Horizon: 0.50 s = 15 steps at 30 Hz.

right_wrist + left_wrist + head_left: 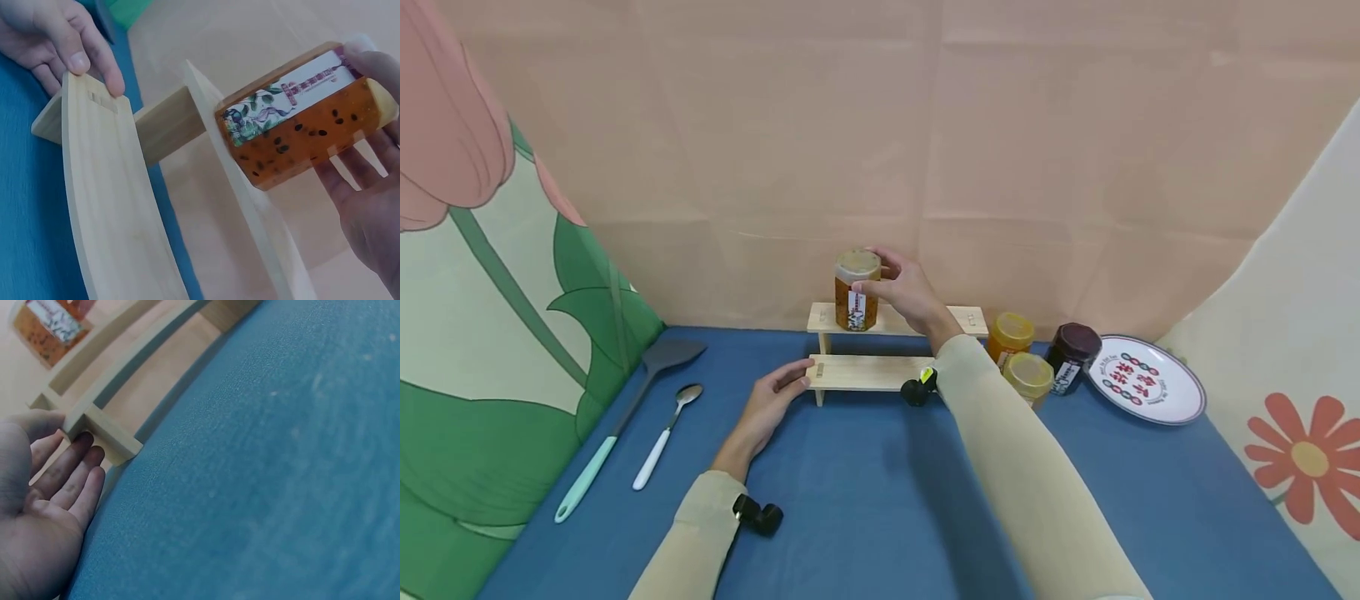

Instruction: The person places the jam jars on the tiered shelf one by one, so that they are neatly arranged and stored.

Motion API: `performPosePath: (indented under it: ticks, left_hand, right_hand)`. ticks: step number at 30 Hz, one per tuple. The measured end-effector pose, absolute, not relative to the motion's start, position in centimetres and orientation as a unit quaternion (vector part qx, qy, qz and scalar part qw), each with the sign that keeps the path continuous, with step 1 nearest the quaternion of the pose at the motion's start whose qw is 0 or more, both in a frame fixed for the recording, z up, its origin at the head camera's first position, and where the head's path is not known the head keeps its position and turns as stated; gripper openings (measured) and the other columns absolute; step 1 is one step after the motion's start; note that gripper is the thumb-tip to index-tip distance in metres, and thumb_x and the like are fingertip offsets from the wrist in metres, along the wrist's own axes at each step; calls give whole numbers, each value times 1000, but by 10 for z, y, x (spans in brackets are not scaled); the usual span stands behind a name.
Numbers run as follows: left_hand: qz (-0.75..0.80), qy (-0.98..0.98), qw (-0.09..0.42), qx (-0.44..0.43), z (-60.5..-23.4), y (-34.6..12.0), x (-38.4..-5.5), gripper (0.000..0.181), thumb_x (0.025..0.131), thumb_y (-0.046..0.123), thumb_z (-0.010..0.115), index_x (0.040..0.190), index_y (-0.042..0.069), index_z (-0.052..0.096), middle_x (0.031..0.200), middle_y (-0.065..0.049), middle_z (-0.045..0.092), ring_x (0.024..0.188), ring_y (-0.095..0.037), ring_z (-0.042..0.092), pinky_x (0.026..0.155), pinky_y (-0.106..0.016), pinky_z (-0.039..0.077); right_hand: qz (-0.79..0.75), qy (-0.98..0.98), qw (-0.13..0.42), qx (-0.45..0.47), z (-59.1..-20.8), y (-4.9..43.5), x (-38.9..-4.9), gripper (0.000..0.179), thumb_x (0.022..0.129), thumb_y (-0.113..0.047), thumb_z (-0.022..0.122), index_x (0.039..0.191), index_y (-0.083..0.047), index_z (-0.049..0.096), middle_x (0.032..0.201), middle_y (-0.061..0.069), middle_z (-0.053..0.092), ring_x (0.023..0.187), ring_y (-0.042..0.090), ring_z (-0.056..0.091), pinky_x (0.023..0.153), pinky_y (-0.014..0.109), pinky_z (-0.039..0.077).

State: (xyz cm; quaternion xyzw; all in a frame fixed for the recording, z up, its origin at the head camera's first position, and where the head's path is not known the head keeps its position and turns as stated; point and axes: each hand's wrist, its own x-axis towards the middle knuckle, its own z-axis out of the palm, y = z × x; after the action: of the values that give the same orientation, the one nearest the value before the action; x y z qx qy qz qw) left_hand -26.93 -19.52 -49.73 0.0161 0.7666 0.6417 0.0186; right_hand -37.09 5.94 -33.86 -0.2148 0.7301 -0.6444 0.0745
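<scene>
Keep your jar (850,304) level, rack (865,373) braced.
Right hand (912,293), curled, grips it by the upper-left end; left hand (767,407) pinches the lower-left end.

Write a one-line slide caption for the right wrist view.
Right hand holds a labelled amber jar at the upper wooden shelf; left hand touches the lower shelf.

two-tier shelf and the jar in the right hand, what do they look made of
Two-tier shelf: pale wood, apparently matte and unpainted, judging by the fine grain. Jar: smooth, clear glass or plastic, I can't tell which; amber contents with dark specks show through.
</scene>
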Motion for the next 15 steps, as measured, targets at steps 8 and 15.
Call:
performPosePath:
  ticks: [8, 15]
  left_hand:
    - [645, 764, 18, 22, -495, -193, -269, 44, 105, 31, 63, 147, 19, 58, 156, -5, 51, 141, -26, 49, 122, -49, 37]
    - [642, 767, 15, 23, -497, -198, -269, 44, 106, 30, 61, 148, 17, 57, 156, -7, 51, 140, -27, 49, 122, -49, 37]
  right_hand:
    - [-631, 741, 70, -219, -340, 56, -372, 64, 92, -21, 80, 149, -28, 52, 145, 5, 57, 135, 28, 53, 114, 51, 48]
    - [-622, 746, 72, -226, -341, 54, -372, 69, 93, -23, 79, 154, -26, 47, 150, 5, 55, 139, 28, 50, 116, 50, 47]
